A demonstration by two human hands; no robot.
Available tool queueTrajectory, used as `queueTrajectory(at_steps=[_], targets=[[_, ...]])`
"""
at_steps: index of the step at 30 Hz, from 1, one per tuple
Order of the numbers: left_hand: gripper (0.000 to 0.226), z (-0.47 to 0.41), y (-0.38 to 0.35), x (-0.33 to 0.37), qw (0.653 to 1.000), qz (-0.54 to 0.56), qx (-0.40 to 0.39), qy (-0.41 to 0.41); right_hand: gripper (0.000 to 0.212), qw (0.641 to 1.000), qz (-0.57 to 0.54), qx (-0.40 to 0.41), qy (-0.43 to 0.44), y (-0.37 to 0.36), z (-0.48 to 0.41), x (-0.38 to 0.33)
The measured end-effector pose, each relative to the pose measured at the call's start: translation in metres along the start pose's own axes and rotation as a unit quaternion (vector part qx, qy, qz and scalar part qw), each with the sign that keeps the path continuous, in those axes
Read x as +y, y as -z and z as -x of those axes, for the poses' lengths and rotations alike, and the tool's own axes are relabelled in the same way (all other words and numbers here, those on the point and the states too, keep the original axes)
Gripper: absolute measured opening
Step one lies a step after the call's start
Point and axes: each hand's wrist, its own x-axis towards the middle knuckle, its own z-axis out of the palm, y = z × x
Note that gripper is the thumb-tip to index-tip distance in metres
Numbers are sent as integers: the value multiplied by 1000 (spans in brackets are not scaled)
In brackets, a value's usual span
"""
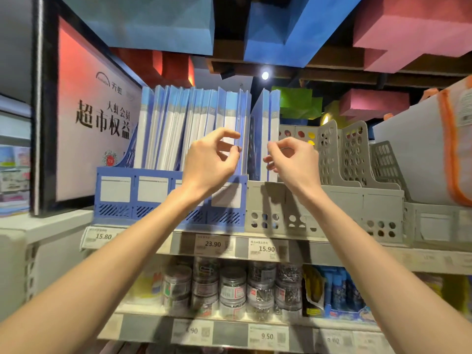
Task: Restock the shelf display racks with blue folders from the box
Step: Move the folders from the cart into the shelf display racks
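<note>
Several blue folders (178, 123) stand upright, tightly packed, in a blue display rack (143, 198) on the top shelf. Two more blue folders (265, 129) stand in the leftmost slot of a grey perforated rack (339, 200) beside it. My left hand (212, 162) has its fingers curled on the edges of the rightmost folders in the blue rack. My right hand (291, 159) is raised in front of the two folders in the grey rack, fingers curled, fingertips at a folder's edge. The box is out of view.
The grey rack's right slots (357, 154) hold nothing. A framed poster (94, 118) stands at the left. A white bag with orange trim (434, 149) fills a rack at the right. Price tags (263, 249) line the shelf edge; jars of clips (232, 290) sit below.
</note>
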Motion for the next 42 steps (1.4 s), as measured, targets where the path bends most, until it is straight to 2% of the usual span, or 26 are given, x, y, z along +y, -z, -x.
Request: queueTrajectory(at_steps=[5, 11, 15, 22, 26, 34, 42], targets=[[16, 32, 39, -9, 997, 43, 28, 65, 14, 995, -86, -47, 10, -36, 41, -21], [12, 82, 111, -33, 991, 21, 58, 120, 12, 974, -199, -111, 0, -108, 98, -48], [12, 112, 167, -46, 984, -9, 87, 153, 18, 959, -238, -156, -14, -156, 134, -67], [12, 153, 271, -47, 972, -35, 150, 177, 10, 922, -317, -221, -32, -229, 199, -116], [13, 178, 346, -55, 972, -61, 146, 175, 9, 897, -364, -251, -31, -277, 240, -165], [11, 237, 498, -111, 953, -119, 147, 237, 4, 870, -394, -292, -54, -386, 331, -259], [11, 334, 634, -173, 900, -161, 180, 363, 8, 851, -367, -351, -136, -508, 452, -311]])
